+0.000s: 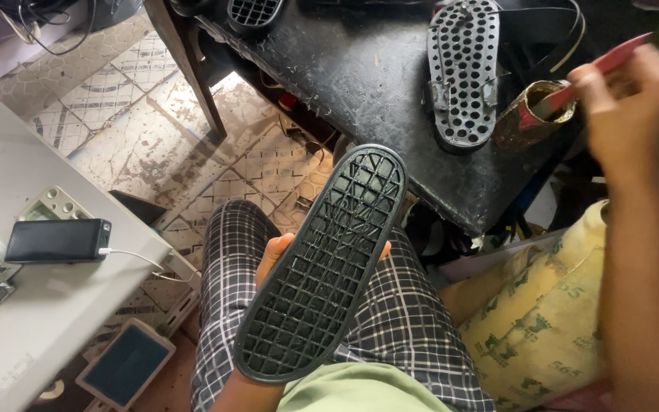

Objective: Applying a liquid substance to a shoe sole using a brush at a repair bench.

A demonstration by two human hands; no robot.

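Observation:
My left hand [278, 252] holds a black rubber shoe sole [322, 267] from beneath, grid side up, over my checked-trouser lap. Only the thumb and fingertips show past its edges. My right hand [625, 107] is raised at the right and grips a red flat stick [612, 61], whose lower end dips into a stained round tin [532, 114] on the black worktable [345, 69]. A second sole [463, 72], grey with round holes, lies on the worktable just left of the tin.
A white table [40, 305] at the left carries a black power bank [59, 241] with a white cable. Another grid sole [253, 11] lies at the worktable's far edge. A yellow printed sack [543, 320] sits at my right. Patterned tile floor [154, 137] lies between the tables.

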